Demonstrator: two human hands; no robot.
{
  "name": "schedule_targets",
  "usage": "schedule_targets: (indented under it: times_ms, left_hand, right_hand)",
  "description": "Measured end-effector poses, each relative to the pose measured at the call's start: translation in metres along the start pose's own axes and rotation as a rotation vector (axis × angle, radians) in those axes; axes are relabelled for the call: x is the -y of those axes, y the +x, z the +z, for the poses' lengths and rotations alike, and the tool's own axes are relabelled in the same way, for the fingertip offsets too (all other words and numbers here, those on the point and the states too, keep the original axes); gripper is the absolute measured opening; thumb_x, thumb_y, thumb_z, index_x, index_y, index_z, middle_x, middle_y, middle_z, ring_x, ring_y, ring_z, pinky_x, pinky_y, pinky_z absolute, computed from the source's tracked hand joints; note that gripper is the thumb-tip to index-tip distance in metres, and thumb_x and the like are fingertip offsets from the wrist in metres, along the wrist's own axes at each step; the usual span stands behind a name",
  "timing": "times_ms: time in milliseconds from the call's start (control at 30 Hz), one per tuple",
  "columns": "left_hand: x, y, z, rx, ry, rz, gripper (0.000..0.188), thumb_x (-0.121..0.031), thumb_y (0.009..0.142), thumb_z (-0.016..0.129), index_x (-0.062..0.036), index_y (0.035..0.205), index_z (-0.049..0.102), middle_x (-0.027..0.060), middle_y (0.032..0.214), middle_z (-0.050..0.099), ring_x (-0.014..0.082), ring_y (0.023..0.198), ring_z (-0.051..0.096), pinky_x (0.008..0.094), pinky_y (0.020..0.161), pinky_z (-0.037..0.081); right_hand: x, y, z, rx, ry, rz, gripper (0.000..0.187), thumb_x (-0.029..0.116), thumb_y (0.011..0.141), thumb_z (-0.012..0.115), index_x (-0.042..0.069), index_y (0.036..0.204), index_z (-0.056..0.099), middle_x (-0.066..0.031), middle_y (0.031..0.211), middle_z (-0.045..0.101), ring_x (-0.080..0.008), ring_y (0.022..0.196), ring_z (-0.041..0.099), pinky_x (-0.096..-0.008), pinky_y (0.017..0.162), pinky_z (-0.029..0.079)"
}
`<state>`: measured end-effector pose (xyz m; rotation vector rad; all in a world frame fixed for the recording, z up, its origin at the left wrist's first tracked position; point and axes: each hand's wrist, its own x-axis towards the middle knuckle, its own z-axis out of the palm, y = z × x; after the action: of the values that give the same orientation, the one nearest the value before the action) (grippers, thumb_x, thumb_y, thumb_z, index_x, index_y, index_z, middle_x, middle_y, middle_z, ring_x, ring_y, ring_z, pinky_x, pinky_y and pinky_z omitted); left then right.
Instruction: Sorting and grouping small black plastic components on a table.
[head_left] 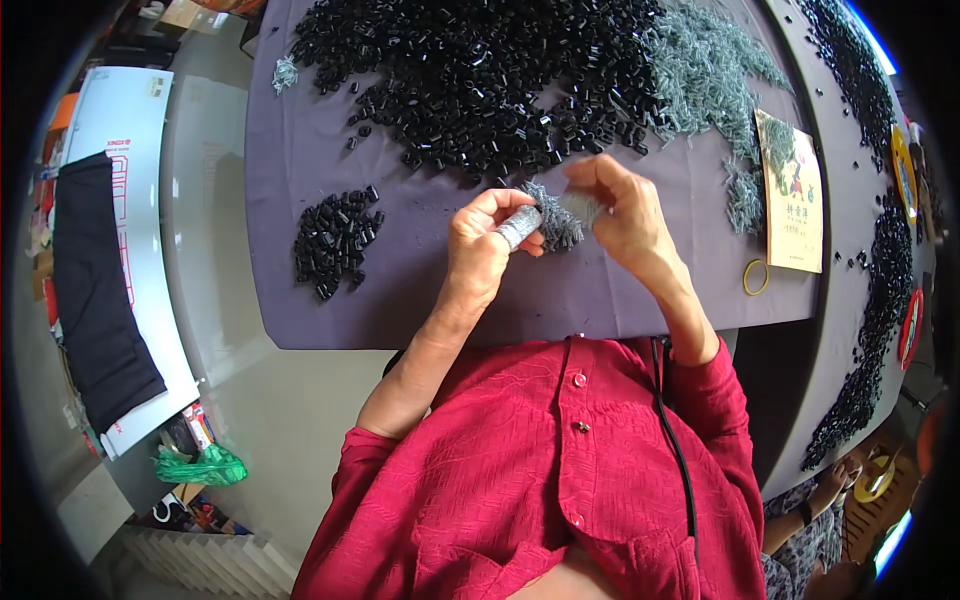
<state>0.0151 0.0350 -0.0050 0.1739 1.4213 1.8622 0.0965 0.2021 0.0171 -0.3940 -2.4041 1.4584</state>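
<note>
Over the purple-covered table, my left hand is closed on a bundle of thin grey translucent sticks. The near end of the bundle, a silvery cylinder, rests between my thumb and fingers. My right hand is closed at the other side of the bundle. A blurred pale grey clump, apparently of the same thin sticks, shows by its fingers. To the left lies a small pile of black tube-like pieces. Beyond both hands spreads a large heap of black pieces.
Loose grey sticks pile at the far right, near a yellow booklet and a yellow rubber band. On a second table to the right are more black pieces. Another person's hand shows at lower right.
</note>
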Motion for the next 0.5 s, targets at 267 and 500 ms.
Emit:
schedule_targets:
  times_ms: [267, 500]
  left_hand:
    - [0.0, -0.001, -0.006, -0.013, -0.103, -0.042, 0.012, 0.0, 0.088, 0.058, -0.0001, 0.1, 0.061, 0.0101, 0.083, 0.065, 0.0137, 0.064, 0.063, 0.0273, 0.058, 0.054]
    - [0.002, 0.001, -0.004, -0.008, -0.095, -0.025, 0.011, 0.0, 0.088, 0.06, 0.0002, 0.099, 0.061, 0.01, 0.082, 0.066, 0.0139, 0.064, 0.064, 0.028, 0.058, 0.056]
  right_hand:
    - [-0.017, 0.03, 0.024, -0.004, -0.523, -0.055, 0.039, -0.007, 0.065, 0.054, 0.004, 0.101, 0.061, -0.0159, 0.089, 0.06, -0.037, 0.081, 0.061, -0.0433, 0.069, 0.05]
    - [-0.015, 0.024, 0.018, -0.041, -0.436, -0.07, 0.036, -0.012, 0.062, 0.054, 0.002, 0.095, 0.058, -0.0165, 0.085, 0.058, -0.0366, 0.079, 0.061, -0.0411, 0.067, 0.049]
